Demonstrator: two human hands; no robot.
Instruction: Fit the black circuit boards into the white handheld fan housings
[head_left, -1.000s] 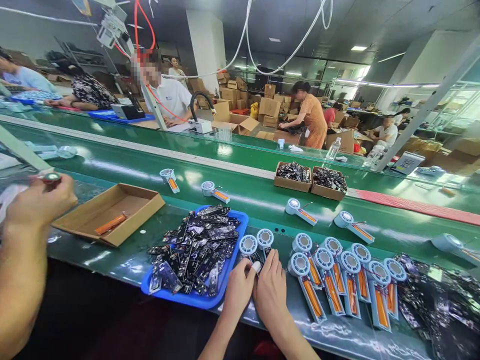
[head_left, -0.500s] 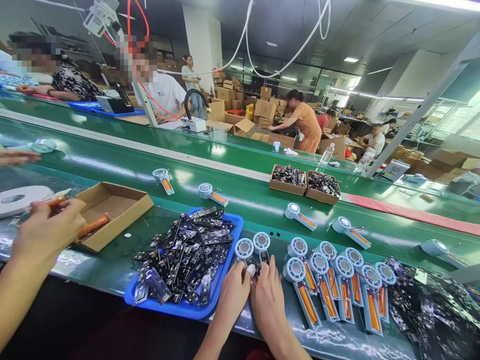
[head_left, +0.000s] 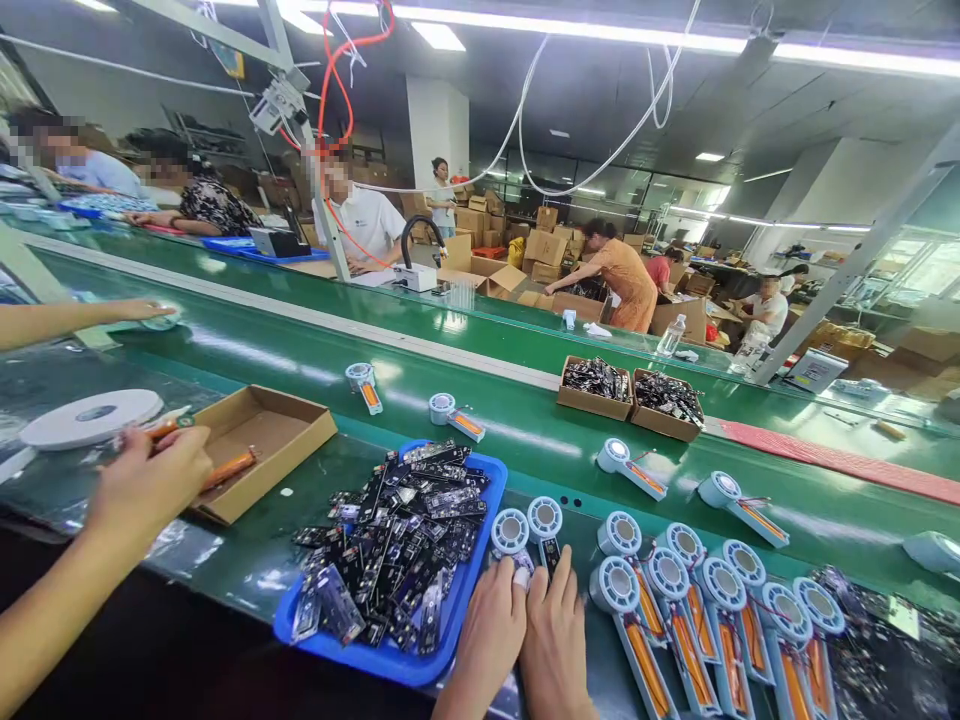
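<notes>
My left hand [head_left: 491, 625] is closed over the handle of a light blue round-headed device [head_left: 510, 532]; its fingertips, one with a white cover, hide what they pinch. Right beside it, my right hand [head_left: 555, 630] lies with fingers partly spread on a second device [head_left: 545, 517], whose handle shows a black circuit board [head_left: 550, 553]. Left of my hands, a blue tray [head_left: 480, 570] holds a heap of black circuit boards [head_left: 390, 540]. To the right lie several blue devices [head_left: 667, 572] with orange parts in their handles.
A co-worker's hand [head_left: 150, 480] holds an orange item beside an open cardboard box [head_left: 307, 430] and a white roll [head_left: 90, 418]. Spaced devices [head_left: 457, 415] lie on the green conveyor [head_left: 517, 430]. Two board-filled boxes [head_left: 600, 405] stand beyond; more boards [head_left: 892, 650] lie at right.
The camera view has shifted, so the scene sits lower and further right. My hands stay at the same two devices. At far left, another person's arm reaches further in over the conveyor.
</notes>
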